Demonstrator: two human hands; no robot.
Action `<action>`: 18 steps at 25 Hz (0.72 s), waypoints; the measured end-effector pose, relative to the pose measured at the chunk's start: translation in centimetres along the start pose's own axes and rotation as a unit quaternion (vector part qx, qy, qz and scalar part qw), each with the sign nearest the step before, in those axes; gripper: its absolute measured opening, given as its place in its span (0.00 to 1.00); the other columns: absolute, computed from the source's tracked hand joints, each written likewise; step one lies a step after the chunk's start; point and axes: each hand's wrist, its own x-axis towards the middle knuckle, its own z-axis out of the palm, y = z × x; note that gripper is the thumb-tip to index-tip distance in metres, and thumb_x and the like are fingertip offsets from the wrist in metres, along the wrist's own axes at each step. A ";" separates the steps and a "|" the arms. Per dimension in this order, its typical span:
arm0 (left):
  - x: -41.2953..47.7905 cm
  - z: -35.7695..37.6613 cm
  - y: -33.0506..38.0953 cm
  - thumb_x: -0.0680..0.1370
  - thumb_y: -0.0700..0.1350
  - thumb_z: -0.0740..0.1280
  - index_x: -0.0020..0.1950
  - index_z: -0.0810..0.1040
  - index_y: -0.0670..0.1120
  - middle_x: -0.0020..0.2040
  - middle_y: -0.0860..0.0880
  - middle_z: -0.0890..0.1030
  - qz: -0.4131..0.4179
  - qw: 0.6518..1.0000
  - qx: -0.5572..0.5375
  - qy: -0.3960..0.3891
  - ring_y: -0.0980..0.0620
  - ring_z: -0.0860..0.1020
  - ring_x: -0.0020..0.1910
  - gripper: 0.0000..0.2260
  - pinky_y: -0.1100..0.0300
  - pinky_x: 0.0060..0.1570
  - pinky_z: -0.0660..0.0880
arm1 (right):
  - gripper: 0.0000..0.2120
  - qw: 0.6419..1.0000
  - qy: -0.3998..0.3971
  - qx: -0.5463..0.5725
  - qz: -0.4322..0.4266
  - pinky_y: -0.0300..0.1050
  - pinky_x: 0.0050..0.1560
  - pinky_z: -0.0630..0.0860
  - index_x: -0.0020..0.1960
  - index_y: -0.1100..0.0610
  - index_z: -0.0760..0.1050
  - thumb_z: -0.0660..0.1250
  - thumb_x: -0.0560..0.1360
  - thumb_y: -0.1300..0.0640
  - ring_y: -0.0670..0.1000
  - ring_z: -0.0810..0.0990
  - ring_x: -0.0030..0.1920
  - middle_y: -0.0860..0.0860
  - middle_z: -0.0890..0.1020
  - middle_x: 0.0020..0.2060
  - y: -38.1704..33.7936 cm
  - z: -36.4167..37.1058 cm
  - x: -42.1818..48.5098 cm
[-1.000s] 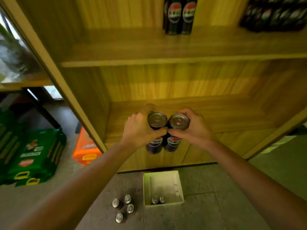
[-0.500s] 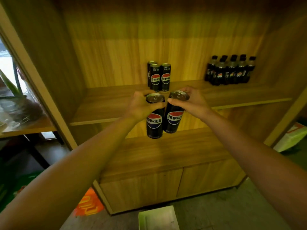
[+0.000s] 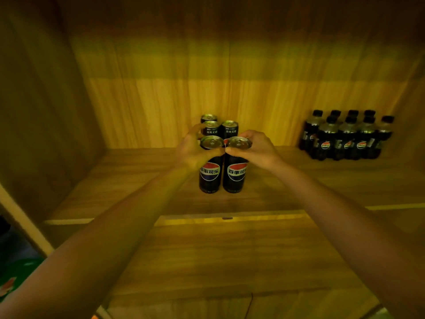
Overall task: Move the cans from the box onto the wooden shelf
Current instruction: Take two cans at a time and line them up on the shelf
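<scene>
I hold two tall black cola cans side by side over the wooden shelf point(image 3: 138, 180). My left hand point(image 3: 190, 150) grips the left can point(image 3: 209, 176) near its top. My right hand point(image 3: 255, 150) grips the right can point(image 3: 236, 177) the same way. Both cans stand upright, their bases at or just above the shelf board; I cannot tell if they touch it. Directly behind them three more black cans point(image 3: 220, 128) stand in a tight group near the back wall. The box is out of view.
A cluster of several small black cola bottles point(image 3: 345, 137) stands at the shelf's back right. The shelf's left side wall point(image 3: 41, 123) rises close by. A lower wooden shelf point(image 3: 230, 261) lies beneath my forearms. Bare board stretches left of the cans.
I have lifted both cans from low by the cabinet up to the upper shelf and pushed them forward toward the three cans standing there. The view has tilted up, hiding the floor and box.
</scene>
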 end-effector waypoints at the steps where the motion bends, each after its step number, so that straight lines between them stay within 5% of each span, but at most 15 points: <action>1: 1.0 0.6 -0.2 0.65 0.45 0.76 0.69 0.65 0.48 0.61 0.44 0.77 -0.003 1.000 -0.001 0.001 0.47 0.75 0.60 0.35 0.57 0.49 0.72 | 0.24 1.000 -0.006 0.002 0.002 0.46 0.50 0.76 0.56 0.57 0.74 0.75 0.65 0.49 0.49 0.77 0.51 0.52 0.80 0.51 0.5 0.0 1.2; 8: 5.8 3.4 -2.0 0.65 0.47 0.76 0.67 0.66 0.48 0.60 0.44 0.77 -0.012 1.000 0.009 0.019 0.51 0.76 0.54 0.33 0.56 0.50 0.75 | 0.24 1.000 -0.019 0.014 0.008 0.44 0.46 0.73 0.56 0.59 0.75 0.74 0.66 0.47 0.52 0.79 0.53 0.55 0.81 0.53 3.7 0.3 6.7; 14: 7.1 3.8 -2.9 0.66 0.52 0.75 0.66 0.66 0.47 0.61 0.46 0.78 0.001 0.997 0.043 0.062 0.55 0.75 0.51 0.33 0.69 0.35 0.67 | 0.28 0.999 0.020 0.017 0.022 0.42 0.42 0.74 0.58 0.58 0.72 0.73 0.65 0.44 0.50 0.77 0.51 0.51 0.78 0.51 4.2 1.7 8.4; 18: 6.8 4.0 -4.3 0.65 0.63 0.71 0.69 0.61 0.47 0.63 0.45 0.76 0.010 0.993 0.070 0.098 0.47 0.77 0.59 0.39 0.56 0.48 0.75 | 0.35 0.995 0.017 0.072 0.066 0.50 0.52 0.78 0.65 0.57 0.63 0.72 0.66 0.42 0.50 0.75 0.54 0.48 0.73 0.52 4.9 2.4 8.1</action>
